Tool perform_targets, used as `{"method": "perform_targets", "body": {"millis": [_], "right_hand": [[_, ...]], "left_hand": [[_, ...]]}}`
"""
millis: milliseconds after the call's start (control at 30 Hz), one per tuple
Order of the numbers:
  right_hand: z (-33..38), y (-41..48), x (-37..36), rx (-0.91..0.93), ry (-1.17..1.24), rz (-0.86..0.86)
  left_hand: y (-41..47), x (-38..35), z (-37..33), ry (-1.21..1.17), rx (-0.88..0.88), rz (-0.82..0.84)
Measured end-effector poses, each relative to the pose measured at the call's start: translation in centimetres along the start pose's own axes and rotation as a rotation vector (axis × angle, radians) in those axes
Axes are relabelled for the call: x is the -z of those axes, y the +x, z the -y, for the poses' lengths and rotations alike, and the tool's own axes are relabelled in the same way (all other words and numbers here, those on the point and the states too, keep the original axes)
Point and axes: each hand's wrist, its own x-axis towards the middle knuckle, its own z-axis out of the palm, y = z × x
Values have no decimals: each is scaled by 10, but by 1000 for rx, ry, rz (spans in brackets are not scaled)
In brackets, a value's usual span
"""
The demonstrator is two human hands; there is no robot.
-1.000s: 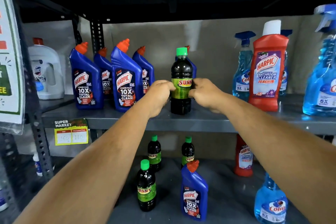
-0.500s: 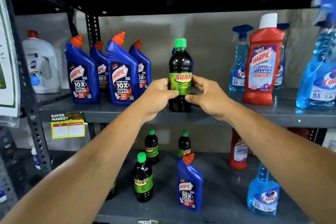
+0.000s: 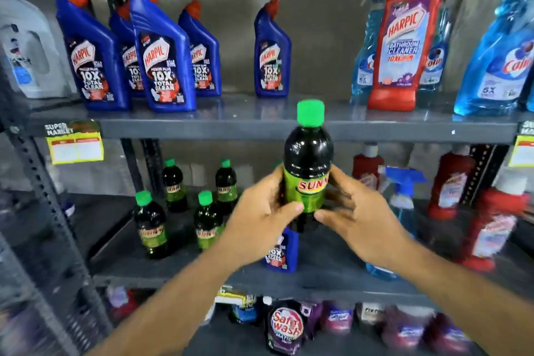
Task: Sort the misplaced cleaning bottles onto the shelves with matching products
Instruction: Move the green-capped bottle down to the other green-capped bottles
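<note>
A dark Sunny bottle point(image 3: 308, 159) with a green cap and green label is held upright in the air, in front of the upper shelf's edge point(image 3: 231, 126). My left hand point(image 3: 260, 217) grips its left side and my right hand point(image 3: 358, 214) its right side. Several matching Sunny bottles point(image 3: 153, 225) stand on the middle shelf point(image 3: 121, 269) at the left. A blue Harpic bottle point(image 3: 281, 251) stands on that same shelf, partly hidden behind my hands. Several blue Harpic bottles point(image 3: 161, 52) line the upper shelf.
On the upper shelf a red Harpic bathroom cleaner point(image 3: 404, 37) stands among blue Colin spray bottles point(image 3: 497, 61), with a white jug point(image 3: 26, 49) far left. Red bottles point(image 3: 450, 182) and a blue spray bottle point(image 3: 404, 199) stand middle right. Pouches point(image 3: 286, 326) fill the bottom shelf.
Both hands have lifted the Sunny bottle off the upper shelf and brought it down and toward me. The view has tilted down, showing the bottom shelf.
</note>
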Motion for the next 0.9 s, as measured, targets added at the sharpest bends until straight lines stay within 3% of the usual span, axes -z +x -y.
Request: {"method": "perform_targets", "body": {"millis": [333, 500, 900], "right_hand": [[-139, -47, -31, -330, -48, -50], [-175, -54, -51, -424, -68, -78], [-201, -44, -70, -464, -103, -143]], "left_hand": [[-4, -86, 143, 146, 349, 55], [-2, -109, 187, 145, 493, 70], [6, -113, 214, 58, 545, 29]]}}
